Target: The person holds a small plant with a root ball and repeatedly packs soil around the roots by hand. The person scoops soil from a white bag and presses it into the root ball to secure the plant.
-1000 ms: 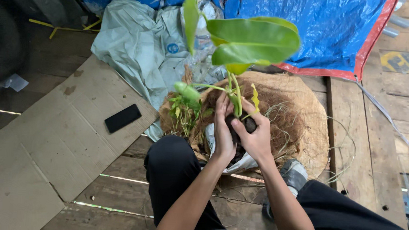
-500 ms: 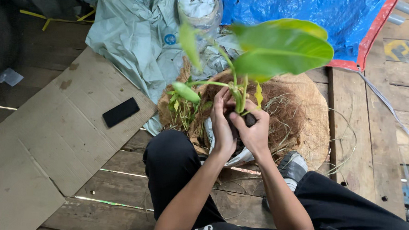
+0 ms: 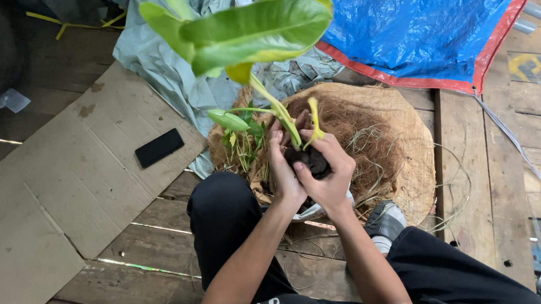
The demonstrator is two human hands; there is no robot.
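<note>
Both my hands are cupped around the dark root ball (image 3: 310, 161) of a green plant. My left hand (image 3: 283, 168) presses it from the left and my right hand (image 3: 328, 174) wraps it from the right. The plant's yellow-green stems rise between my fingers to big leaves (image 3: 253, 29) close to the camera. Under my hands lies a round mat of brown coconut fibre (image 3: 377, 140) with loose fibre heaped on it. A small leafy plant (image 3: 240, 134) stands at the mat's left edge.
A black phone (image 3: 159, 147) lies on a flat cardboard sheet (image 3: 62, 177) to the left. A blue tarp with a red hem (image 3: 428, 36) and a grey plastic sheet (image 3: 156, 70) lie beyond the mat. My legs in black trousers straddle wooden planks (image 3: 487, 184).
The plant has come up toward the camera, its leaves now larger and more to the left. My hands stay closed around the root ball over the fibre mat.
</note>
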